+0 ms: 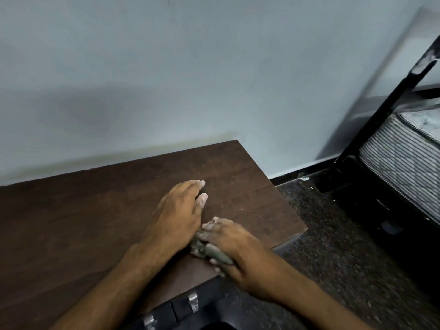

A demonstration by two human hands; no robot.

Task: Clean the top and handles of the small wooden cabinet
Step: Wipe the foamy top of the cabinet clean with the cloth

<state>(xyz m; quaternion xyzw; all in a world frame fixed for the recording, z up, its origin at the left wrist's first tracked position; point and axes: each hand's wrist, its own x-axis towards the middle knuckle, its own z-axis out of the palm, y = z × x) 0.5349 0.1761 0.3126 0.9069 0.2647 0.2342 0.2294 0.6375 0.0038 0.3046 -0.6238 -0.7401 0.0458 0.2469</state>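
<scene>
With the right hand (pixel 232 244) closed on a grey cloth (pixel 209 251) at the cabinet top's (pixel 95 215) 5 o'clock edge and the left hand (pixel 178 215) flat and empty alongside, overlapping strokes toward 10 o'clock seemed advisable, handles (pixel 193 302) afterwards.

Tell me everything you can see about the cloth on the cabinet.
The cloth is small, grey-green and crumpled into a wad, looking dusty or damp. It lies on the dark wooden cabinet top, near its front edge. The right hand grips it and presses it down, covering most of it. The left hand lies flat just beside it.
</scene>
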